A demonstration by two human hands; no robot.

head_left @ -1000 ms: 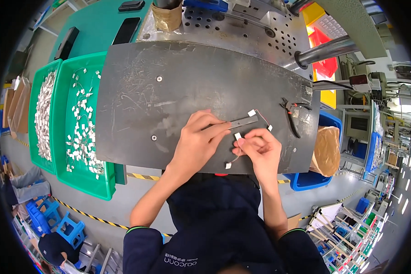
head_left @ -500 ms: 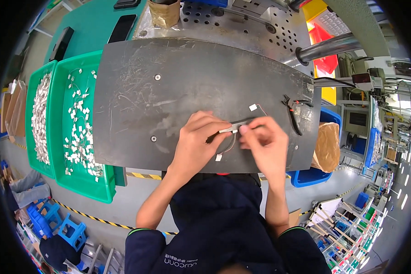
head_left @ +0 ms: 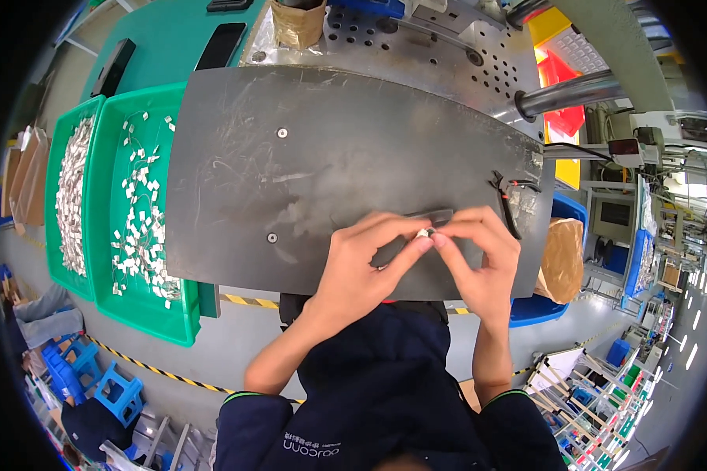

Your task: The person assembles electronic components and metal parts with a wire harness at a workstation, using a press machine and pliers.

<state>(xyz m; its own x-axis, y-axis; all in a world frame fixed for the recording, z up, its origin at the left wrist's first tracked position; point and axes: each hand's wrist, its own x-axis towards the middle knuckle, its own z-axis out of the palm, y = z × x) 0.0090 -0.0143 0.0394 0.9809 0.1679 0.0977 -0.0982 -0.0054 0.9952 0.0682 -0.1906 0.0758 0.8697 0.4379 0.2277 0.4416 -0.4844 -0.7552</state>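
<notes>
White, pinched by left hand (head_left: 368,263) and right hand (head_left: 483,255) toward the worktop (head_left: 369,149) front edge: one connector (head_left: 424,233), with one pair of pliers (head_left: 507,212) near the right edge, two trays (head_left: 187,314) beside the left.

- Small white connector (head_left: 424,233), pinched at the fingertips where left hand (head_left: 363,259) and right hand (head_left: 483,263) meet, mostly covered.
- Flat, dark grey strip (head_left: 441,215), showing just beyond both hands, partly hidden.

white connector (head_left: 423,233), green trays (head_left: 161,320), yellow-black striped tape (head_left: 249,301)
</notes>
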